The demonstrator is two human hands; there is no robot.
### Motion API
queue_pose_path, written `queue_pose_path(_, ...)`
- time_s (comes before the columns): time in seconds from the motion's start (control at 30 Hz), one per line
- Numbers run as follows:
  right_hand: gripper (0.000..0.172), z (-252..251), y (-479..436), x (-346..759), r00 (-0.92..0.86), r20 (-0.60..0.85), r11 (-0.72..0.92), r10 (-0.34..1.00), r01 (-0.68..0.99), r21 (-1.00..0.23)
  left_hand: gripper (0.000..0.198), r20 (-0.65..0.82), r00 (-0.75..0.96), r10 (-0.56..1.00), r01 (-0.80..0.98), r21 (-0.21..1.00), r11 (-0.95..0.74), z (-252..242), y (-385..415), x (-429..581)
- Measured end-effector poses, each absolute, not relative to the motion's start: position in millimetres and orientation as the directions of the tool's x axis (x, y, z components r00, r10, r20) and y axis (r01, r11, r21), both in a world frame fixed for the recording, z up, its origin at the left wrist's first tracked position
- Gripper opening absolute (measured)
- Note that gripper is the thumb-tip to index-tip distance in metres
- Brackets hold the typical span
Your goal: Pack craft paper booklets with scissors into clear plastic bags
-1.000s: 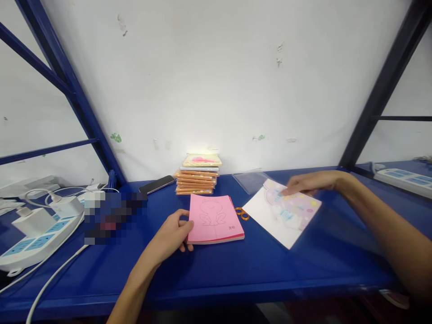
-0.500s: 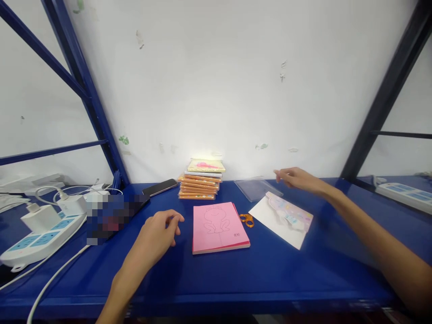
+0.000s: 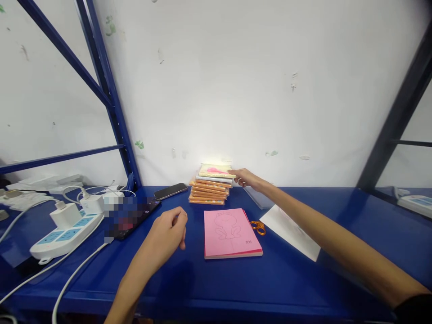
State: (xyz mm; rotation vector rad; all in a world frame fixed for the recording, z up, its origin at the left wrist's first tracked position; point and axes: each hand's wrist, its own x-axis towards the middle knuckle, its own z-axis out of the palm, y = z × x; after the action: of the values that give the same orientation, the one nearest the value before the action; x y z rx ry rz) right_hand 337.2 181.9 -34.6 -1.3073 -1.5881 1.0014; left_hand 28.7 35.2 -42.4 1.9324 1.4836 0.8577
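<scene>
My right hand [image 3: 248,178] reaches to the far end of the shelf, its fingertips at the right edge of the top booklet. That yellow booklet with a pink drawing [image 3: 216,171] lies on a stack of orange-edged booklets [image 3: 209,192]. My left hand [image 3: 168,228] is loosely curled and holds nothing, just left of a pink booklet with a frog outline [image 3: 231,234]. Orange-handled scissors [image 3: 258,227] lie to the booklet's right. My right forearm crosses above a white sheet [image 3: 290,231] and hides part of it.
A clear plastic sleeve [image 3: 256,197] lies behind the scissors. A phone [image 3: 170,191] and a pixelated object [image 3: 130,217] are on the left, beside a white power strip [image 3: 65,231] with plugged-in chargers and cables. Steel uprights and a white wall bound the blue shelf.
My right hand has moved left from above the pastel card to the booklet stack. My left hand has shifted slightly and curled. The view has tilted and shifted, and the card is now hidden.
</scene>
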Motion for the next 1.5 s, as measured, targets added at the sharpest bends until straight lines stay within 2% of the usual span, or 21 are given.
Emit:
queue_pose_path(0.2,0.022,-25,163,364,-0.054,0.165,0.170,0.985,0.088,-0.982,0.039,0.172,0.132,0.976,0.638,0.739,-0.216,-44,35,27)
queue_pose_path(0.33,0.022,-18,120,396,-0.047,0.197,0.196,0.979,-0.021,-0.980,0.046,0.224,0.150,0.963,0.603,0.751,-0.268,-37,26,34)
queue_pose_path(0.43,0.023,-23,85,414,-0.106,0.184,0.176,0.977,-0.075,-0.982,0.036,0.319,0.170,0.932,0.498,0.789,-0.361,-33,17,48)
queue_pose_path(0.53,0.025,-34,63,420,-0.181,0.162,0.154,0.970,-0.053,-0.987,0.023,0.418,0.163,0.894,0.482,0.757,-0.442,-38,11,65)
queue_pose_path(0.7,0.033,-46,51,405,-0.368,0.120,0.134,0.922,0.013,-0.991,0.043,0.520,0.234,0.822,0.595,0.592,-0.544,-60,12,90)
queue_pose_path(0.8,0.031,-49,48,396,-0.425,0.126,0.141,0.896,0.002,-0.990,0.029,0.528,0.272,0.804,0.663,0.503,-0.555,-70,16,95)
queue_pose_path(0.9,0.032,-51,47,395,-0.439,0.120,0.135,0.890,0.004,-0.991,0.021,0.516,0.230,0.825,0.704,0.498,-0.507,-73,19,94)
queue_pose_path(0.97,0.034,-51,47,397,-0.436,0.111,0.126,0.893,0.004,-0.992,0.020,0.501,0.200,0.842,0.673,0.555,-0.490,-72,21,92)
queue_pose_path(1.13,0.036,-49,46,398,-0.430,0.104,0.103,0.897,-0.025,-0.994,0.015,0.363,0.133,0.922,0.399,0.832,-0.385,-66,23,89)
queue_pose_path(1.27,0.035,-49,43,396,-0.417,0.057,0.066,0.907,0.008,-0.998,0.028,0.190,0.240,0.952,0.311,0.914,-0.261,-62,25,88)
queue_pose_path(1.37,0.038,-53,43,395,-0.410,0.028,0.055,0.911,0.054,-0.997,0.039,0.022,0.370,0.929,0.178,0.979,-0.094,-61,24,88)
queue_pose_path(1.5,0.043,-58,46,393,-0.355,0.004,0.059,0.935,0.143,-0.988,0.045,-0.103,0.451,0.887,0.077,0.994,0.077,-62,20,88)
